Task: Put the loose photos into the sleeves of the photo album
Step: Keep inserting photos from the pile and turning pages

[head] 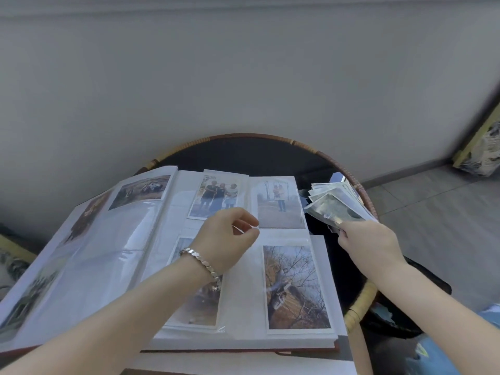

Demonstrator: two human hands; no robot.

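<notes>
Album: a big photo album (108, 253) lies open across a round wicker-rimmed table (349, 174), with its spine running near-to-far.

Right page: all four pockets look filled. There are two portrait prints along the far edge (216, 197) (280, 203) and two along the near edge, and the near-left one is half hidden under the wrist.

Left page: a few prints sit round its far and left edges. The middle looks like bare plastic, so my guess is the free pockets are over there, but the glare makes it hard to be sure.

Loose photos: a fanned stack of loose photos (335, 207) sits just off the album's right edge, over the dark table top and level with the far half of the page.

Right hand: the right hand (365, 239) is wrapped round the near end of that stack and properly gripping it.

Left hand: the left hand (226, 236), the one with the bracelet (201, 259), hovers over the middle of the right page. Its fingers are curled, with thumb and forefinger tips close together right at the clear film. I can't tell whether it's actually pinching the film or nothing at all.

What the next move hangs on: the stack lies to the right of the left hand, with the far-right pocket between them. The fan's long side points away and leftward, while the pockets on this page stand portrait, long side near-to-far. So I reckon any print needs a small turn before it slides in. The left hand is nearer the pockets, and the right hand is the feeder.

Progress: looks like mid-job, with a thick stack left to go.
</notes>
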